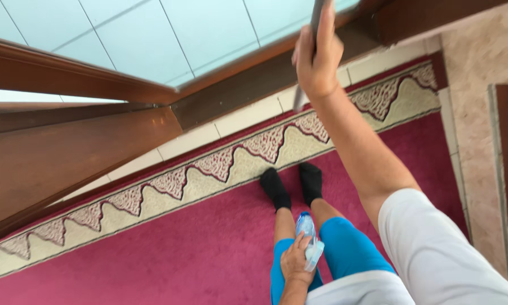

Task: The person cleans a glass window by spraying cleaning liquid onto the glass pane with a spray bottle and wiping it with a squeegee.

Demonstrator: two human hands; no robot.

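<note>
Magenta carpet (169, 248) underfoot, with a cream and maroon patterned border (225, 164) running along white floor tiles (248, 116) and a dark wooden frame (67, 147) around pale frosted glass panes (152, 34). Right hand (317, 56) raised high, clenched around a slim grey handle (316, 22), likely to reach the glass above. Left hand (297, 261) held low at the thighs, grasping a small clear plastic bottle with a blue cap (307, 226) and a pale cloth (315, 254), kept clear of the raised arm. Black-socked feet (290, 183) planted near the border; plenty of open carpet to the left, stone wall (480, 113) close on the right.
</note>
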